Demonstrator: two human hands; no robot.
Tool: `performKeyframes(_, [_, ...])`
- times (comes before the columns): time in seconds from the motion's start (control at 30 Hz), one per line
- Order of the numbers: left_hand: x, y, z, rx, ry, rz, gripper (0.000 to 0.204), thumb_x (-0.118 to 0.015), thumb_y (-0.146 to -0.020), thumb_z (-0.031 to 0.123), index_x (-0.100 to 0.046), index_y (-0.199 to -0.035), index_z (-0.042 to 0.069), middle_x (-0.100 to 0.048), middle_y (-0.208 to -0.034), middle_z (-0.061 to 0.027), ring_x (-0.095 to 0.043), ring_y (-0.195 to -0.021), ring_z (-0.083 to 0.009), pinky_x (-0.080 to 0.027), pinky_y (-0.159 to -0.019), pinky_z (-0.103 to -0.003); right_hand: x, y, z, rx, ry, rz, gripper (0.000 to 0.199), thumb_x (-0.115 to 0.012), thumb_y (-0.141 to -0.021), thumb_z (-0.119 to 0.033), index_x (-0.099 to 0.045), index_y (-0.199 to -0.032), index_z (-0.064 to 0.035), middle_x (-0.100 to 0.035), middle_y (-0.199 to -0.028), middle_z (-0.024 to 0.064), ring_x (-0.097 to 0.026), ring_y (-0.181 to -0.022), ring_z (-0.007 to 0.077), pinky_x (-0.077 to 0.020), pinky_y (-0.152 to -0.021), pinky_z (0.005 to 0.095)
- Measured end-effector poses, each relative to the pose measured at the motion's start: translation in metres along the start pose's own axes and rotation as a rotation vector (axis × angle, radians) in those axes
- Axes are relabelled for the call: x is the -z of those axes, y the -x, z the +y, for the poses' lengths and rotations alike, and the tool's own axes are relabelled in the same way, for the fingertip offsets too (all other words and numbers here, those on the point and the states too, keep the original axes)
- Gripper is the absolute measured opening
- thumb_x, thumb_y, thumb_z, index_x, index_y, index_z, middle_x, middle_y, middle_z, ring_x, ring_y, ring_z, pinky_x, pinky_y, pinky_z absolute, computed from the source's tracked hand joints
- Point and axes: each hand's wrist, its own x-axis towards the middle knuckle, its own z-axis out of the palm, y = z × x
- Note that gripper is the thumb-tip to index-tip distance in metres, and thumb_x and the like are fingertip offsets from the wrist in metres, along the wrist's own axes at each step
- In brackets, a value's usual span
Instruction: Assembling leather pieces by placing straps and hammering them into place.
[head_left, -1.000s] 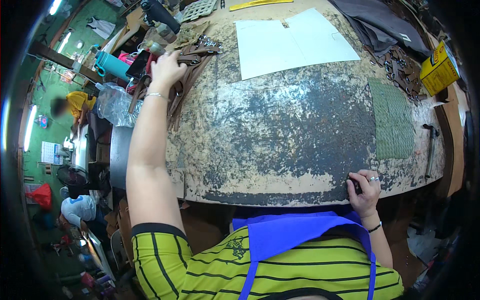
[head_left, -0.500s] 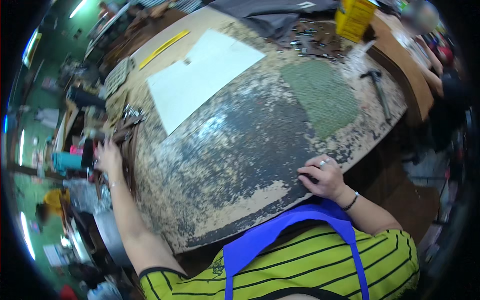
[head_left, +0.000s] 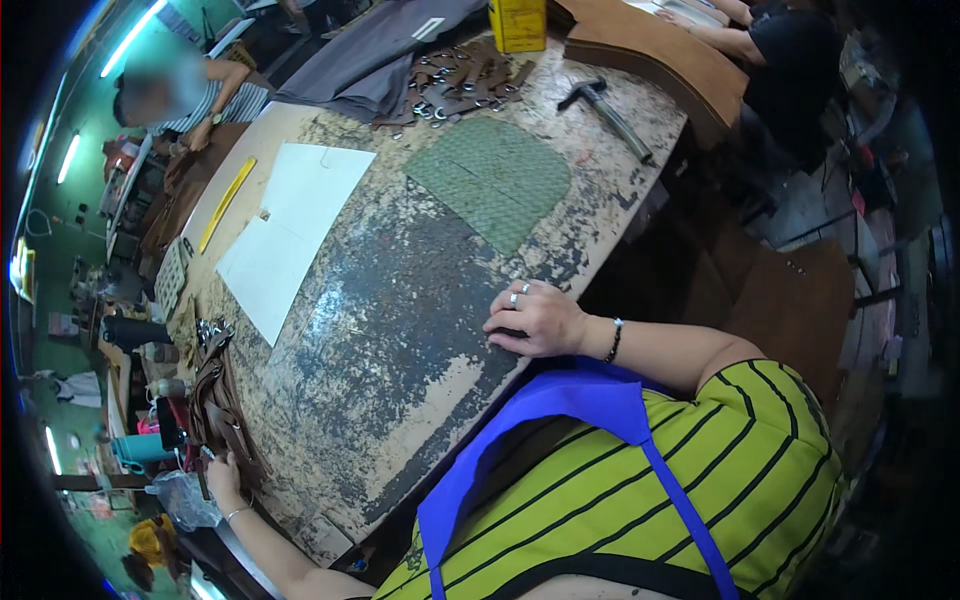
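Note:
At the table's left edge, my left hand (head_left: pixel 226 478) reaches down beside a bundle of brown straps (head_left: pixel 222 400). Its fingers are drawn together at the tips, with something small and pale there that I cannot make out. My right hand (head_left: pixel 537 320), with rings on it, rests on the worn table top (head_left: pixel 400 400) by the near edge. Those fingers are loosely curled in, and nothing shows in them. Beyond it lies a green textured mat (head_left: pixel 490 180). A white angular sheet (head_left: pixel 300 215) lies flat farther left.
A hammer (head_left: pixel 610 120) lies at the far right, near a yellow container (head_left: pixel 518 25) and a heap of brown straps with metal rings (head_left: pixel 460 80). A yellow strip (head_left: pixel 228 205) is at the left. A teal bottle (head_left: pixel 143 449) stands by the left edge. Two other people work beyond the table.
The view has turned, and the table sits differently in it. My left hand has come nearer along the left edge, its fingers now closer together. My right hand stays at the near edge.

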Motion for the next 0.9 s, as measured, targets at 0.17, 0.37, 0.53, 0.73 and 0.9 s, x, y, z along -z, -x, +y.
performKeyframes(0.17, [-0.026, 0.016, -0.023, -0.043, 0.015, -0.050, 0.038, -0.061, -0.072, 0.028, -0.064, -0.097, 0.000, -0.064, -0.094, -0.0239, -0.060, -0.095, -0.0380, -0.047, -0.084, -0.046, -0.004, -0.002, 0.002, 0.041, -0.006, 0.041, 0.011, -0.067, -0.077, -0.023, -0.063, -0.080, -0.0134, -0.059, -0.085, 0.0002, -0.057, -0.081, 0.0198, -0.0464, -0.072, 0.0330])
performKeyframes(0.37, [-0.027, 0.049, -0.031, -0.109, -0.115, -0.093, 0.027, -0.068, -0.064, 0.013, -0.065, -0.084, -0.003, -0.063, -0.088, -0.0277, -0.062, -0.087, -0.0398, -0.050, -0.076, -0.045, -0.003, 0.004, -0.004, 0.028, 0.033, 0.053, 0.011, -0.067, -0.077, -0.024, -0.064, -0.079, -0.0141, -0.059, -0.084, -0.0009, -0.057, -0.081, 0.0180, -0.0464, -0.070, 0.0318])
performKeyframes(0.53, [-0.003, 0.043, -0.024, -0.078, 0.121, 0.067, 0.026, -0.072, -0.064, 0.014, -0.066, -0.082, -0.005, -0.065, -0.082, -0.0249, -0.065, -0.082, -0.0350, -0.050, -0.072, -0.040, -0.004, 0.016, -0.004, -0.033, 0.046, 0.035, 0.009, -0.066, -0.078, -0.025, -0.063, -0.082, -0.0167, -0.059, -0.086, -0.0017, -0.058, -0.085, 0.0169, -0.0465, -0.070, 0.0326])
performKeyframes(0.73, [0.073, 0.009, -0.032, -0.287, 0.522, 0.419, 0.041, -0.065, -0.083, 0.031, -0.060, -0.111, 0.001, -0.067, -0.090, -0.0137, -0.063, -0.078, -0.0247, -0.049, -0.075, -0.034, -0.013, 0.010, 0.006, 0.047, 0.010, 0.048, 0.010, -0.066, -0.079, -0.025, -0.063, -0.084, -0.0168, -0.059, -0.089, -0.0019, -0.057, -0.087, 0.0180, -0.0456, -0.072, 0.0331])
performKeyframes(0.9, [0.092, -0.050, -0.012, -0.087, 0.381, 0.589, 0.050, -0.063, -0.085, 0.038, -0.055, -0.121, 0.005, -0.064, -0.100, -0.0169, -0.061, -0.084, -0.0222, -0.048, -0.072, -0.035, -0.018, 0.011, 0.009, 0.031, 0.002, 0.123, 0.010, -0.066, -0.079, -0.026, -0.062, -0.081, -0.0167, -0.058, -0.086, -0.0028, -0.056, -0.085, 0.0173, -0.0449, -0.072, 0.0329])
